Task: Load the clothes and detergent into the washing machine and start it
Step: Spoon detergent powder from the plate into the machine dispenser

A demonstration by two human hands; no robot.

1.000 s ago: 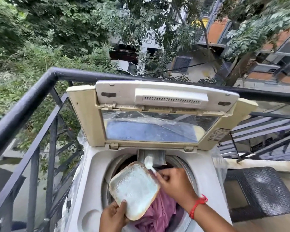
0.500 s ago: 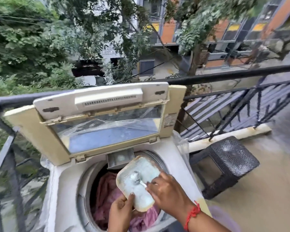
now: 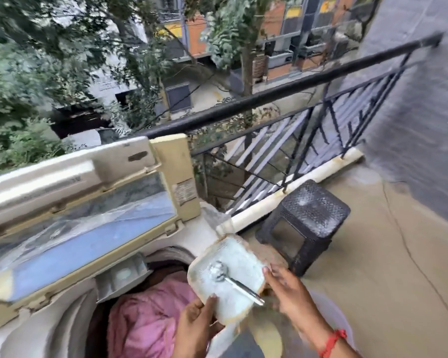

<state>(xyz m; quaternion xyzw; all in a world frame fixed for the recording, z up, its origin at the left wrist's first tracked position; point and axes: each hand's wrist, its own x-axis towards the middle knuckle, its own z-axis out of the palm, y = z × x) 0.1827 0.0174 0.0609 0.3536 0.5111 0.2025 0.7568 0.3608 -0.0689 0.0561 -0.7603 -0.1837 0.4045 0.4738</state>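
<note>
- Since half a second ago the view has swung right; the washing machine [image 3: 204,228] now sits at the left, and the detergent container [image 3: 226,277] has shifted from over the drum to past the machine's right edge.
- The spoon [image 3: 233,281], then pinched by the right hand, now lies loose in the container, bowl toward the far left and handle over the near right rim.
- Left hand [image 3: 195,329]: gripping the container's near edge, thumb on top.
- Right hand [image 3: 286,295]: just beside the container's right rim, fingers loosely spread, holding nothing; motion blur hides whether the fingertips touch.
- Pink clothes [image 3: 145,324] lie in the open drum, left of and below the container.
- Lid [image 3: 83,202] stands raised at the far side; a sticker [image 3: 183,191] on its right frame is too blurred to read.
- Black stool [image 3: 305,223] stands on the floor to the right, near the railing [image 3: 282,91].
</note>
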